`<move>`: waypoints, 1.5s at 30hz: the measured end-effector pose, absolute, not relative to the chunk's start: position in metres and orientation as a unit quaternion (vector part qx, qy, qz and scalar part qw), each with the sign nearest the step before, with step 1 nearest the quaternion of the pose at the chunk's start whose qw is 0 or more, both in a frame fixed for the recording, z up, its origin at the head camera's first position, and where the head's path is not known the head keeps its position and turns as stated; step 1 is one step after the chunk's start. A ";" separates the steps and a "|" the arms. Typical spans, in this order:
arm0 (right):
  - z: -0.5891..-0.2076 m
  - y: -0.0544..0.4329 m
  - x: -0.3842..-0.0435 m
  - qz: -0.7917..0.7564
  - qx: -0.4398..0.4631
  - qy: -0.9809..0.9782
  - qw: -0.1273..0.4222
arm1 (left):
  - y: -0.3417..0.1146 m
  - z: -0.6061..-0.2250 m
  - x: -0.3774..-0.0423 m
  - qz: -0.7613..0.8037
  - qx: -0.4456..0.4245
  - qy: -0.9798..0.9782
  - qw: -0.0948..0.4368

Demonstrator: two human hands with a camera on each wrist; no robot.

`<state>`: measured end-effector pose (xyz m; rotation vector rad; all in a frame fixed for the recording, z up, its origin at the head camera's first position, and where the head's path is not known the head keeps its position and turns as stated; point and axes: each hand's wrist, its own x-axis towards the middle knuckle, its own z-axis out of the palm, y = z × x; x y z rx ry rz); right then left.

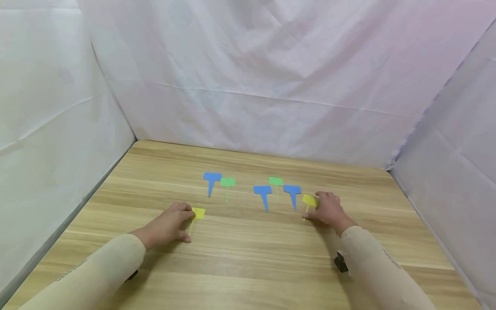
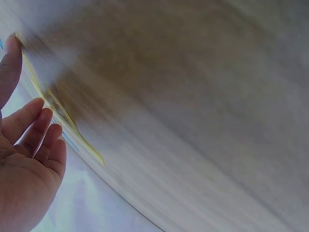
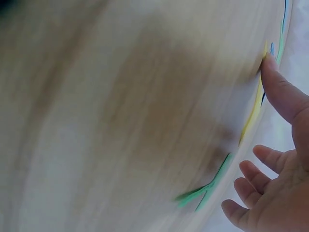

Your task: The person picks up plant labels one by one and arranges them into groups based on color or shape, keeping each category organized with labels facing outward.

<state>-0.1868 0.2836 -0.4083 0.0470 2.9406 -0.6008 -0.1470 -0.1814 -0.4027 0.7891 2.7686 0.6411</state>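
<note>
My left hand [image 1: 170,224] is at a yellow T-shaped plant label [image 1: 199,212] lying on the table. In the left wrist view the thumb [image 2: 12,67] is at one end of the label, and the loosely bent fingers are near its middle. On the other side, my right hand [image 1: 327,209] is by a second yellow plant label [image 1: 309,200]. Its thumb [image 3: 277,84] touches that label's stem in the right wrist view, while the other fingers stand apart from it. Below them in that view lies a green forked piece [image 3: 207,187].
Beyond the hands, blue plant labels [image 1: 212,177] [image 1: 262,190] [image 1: 292,189] and green ones [image 1: 227,182] [image 1: 276,181] lie spread on the wooden table [image 1: 240,267]. White cloth [image 1: 248,86] encloses the back and both sides.
</note>
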 end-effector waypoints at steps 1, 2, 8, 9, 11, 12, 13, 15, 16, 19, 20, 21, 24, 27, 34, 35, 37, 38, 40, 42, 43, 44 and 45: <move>-0.409 0.284 -0.187 -0.194 0.021 0.978 0.073 | -0.182 -0.403 -0.147 0.216 0.268 0.934 0.095; -0.409 0.284 -0.188 -0.191 0.027 0.978 0.075 | -0.182 -0.403 -0.147 0.217 0.268 0.934 0.094; -0.408 0.283 -0.190 -0.171 0.043 0.981 0.080 | -0.182 -0.402 -0.146 0.216 0.269 0.934 0.093; -0.407 0.283 -0.190 -0.167 0.042 0.982 0.081 | -0.182 -0.402 -0.146 0.216 0.269 0.934 0.094; -0.406 0.282 -0.189 -0.163 0.043 0.982 0.082 | -0.182 -0.401 -0.146 0.218 0.270 0.933 0.094; -0.405 0.282 -0.188 -0.164 0.044 0.982 0.084 | -0.182 -0.401 -0.146 0.219 0.271 0.933 0.093; -0.405 0.282 -0.188 -0.164 0.044 0.982 0.085 | -0.182 -0.401 -0.146 0.219 0.272 0.932 0.093; -0.403 0.282 -0.187 -0.168 0.046 0.981 0.089 | -0.182 -0.402 -0.146 0.219 0.273 0.932 0.092; -0.402 0.282 -0.186 -0.170 0.046 0.980 0.091 | -0.182 -0.402 -0.146 0.219 0.273 0.932 0.093; -0.400 0.282 -0.186 -0.172 0.045 0.979 0.097 | -0.182 -0.402 -0.146 0.220 0.270 0.933 0.094; -0.401 0.282 -0.187 -0.172 0.045 0.979 0.099 | -0.182 -0.402 -0.146 0.220 0.270 0.933 0.094; -0.401 0.283 -0.187 -0.172 0.044 0.979 0.101 | -0.182 -0.402 -0.146 0.221 0.270 0.933 0.095; -0.403 0.285 -0.190 -0.170 0.045 0.978 0.110 | -0.182 -0.402 -0.145 0.223 0.269 0.932 0.095; -0.404 0.287 -0.192 -0.169 0.045 0.977 0.118 | -0.181 -0.401 -0.144 0.226 0.267 0.932 0.096; -0.400 0.284 -0.194 -0.185 0.044 0.973 0.132 | -0.182 -0.401 -0.143 0.229 0.269 0.931 0.095; -0.399 0.284 -0.194 -0.187 0.045 0.972 0.135 | -0.182 -0.401 -0.144 0.230 0.269 0.931 0.095; -0.399 0.284 -0.195 -0.189 0.049 0.971 0.138 | -0.182 -0.402 -0.144 0.230 0.269 0.930 0.095; -0.399 0.284 -0.196 -0.189 0.050 0.971 0.139 | -0.182 -0.402 -0.144 0.229 0.270 0.930 0.094; -0.400 0.285 -0.196 -0.188 0.051 0.970 0.143 | -0.182 -0.403 -0.145 0.229 0.270 0.931 0.093; -0.400 0.285 -0.197 -0.186 0.053 0.971 0.143 | -0.182 -0.404 -0.145 0.228 0.269 0.931 0.092; -0.400 0.285 -0.197 -0.185 0.051 0.971 0.143 | -0.182 -0.404 -0.145 0.227 0.269 0.932 0.092; -0.400 0.285 -0.197 -0.183 0.052 0.971 0.142 | -0.183 -0.404 -0.146 0.226 0.268 0.932 0.092; -0.399 0.284 -0.197 -0.182 0.052 0.972 0.141 | -0.183 -0.405 -0.146 0.226 0.267 0.932 0.092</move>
